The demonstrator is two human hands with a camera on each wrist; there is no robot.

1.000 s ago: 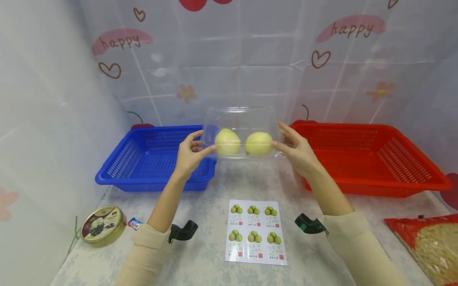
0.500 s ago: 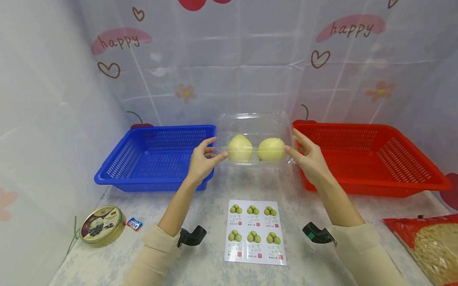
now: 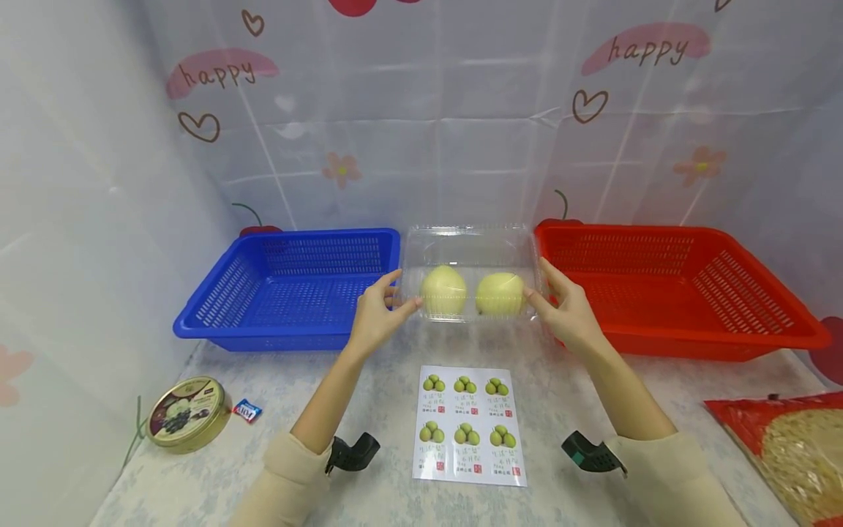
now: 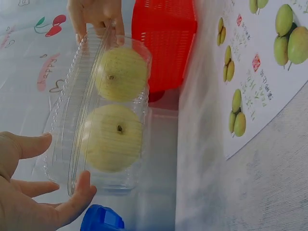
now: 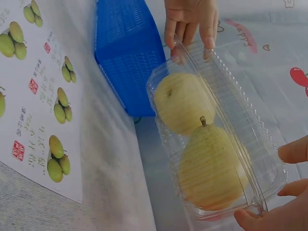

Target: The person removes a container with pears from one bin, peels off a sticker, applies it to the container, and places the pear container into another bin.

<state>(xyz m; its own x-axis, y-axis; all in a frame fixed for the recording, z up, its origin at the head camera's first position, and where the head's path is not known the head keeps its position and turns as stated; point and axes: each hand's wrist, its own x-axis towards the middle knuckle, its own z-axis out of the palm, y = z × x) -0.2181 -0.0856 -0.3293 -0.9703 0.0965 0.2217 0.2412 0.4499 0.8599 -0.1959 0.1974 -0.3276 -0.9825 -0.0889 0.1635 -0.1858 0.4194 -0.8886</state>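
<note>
Two grips [image 3: 378,318] [image 3: 570,313] hold a box's [image 3: 470,249] edges between baskets [image 3: 293,300] [image 3: 648,304].

"happy" is written twice on the curtain [image 3: 487,172], each over a pink stroke [image 3: 648,50]. The sheet [image 3: 468,426] repeats Chinese lettering [image 3: 465,399] beside red seals [image 3: 477,468]; print on the tin [image 3: 187,414] and candy wrapper [image 3: 247,410] is unclear.
</note>
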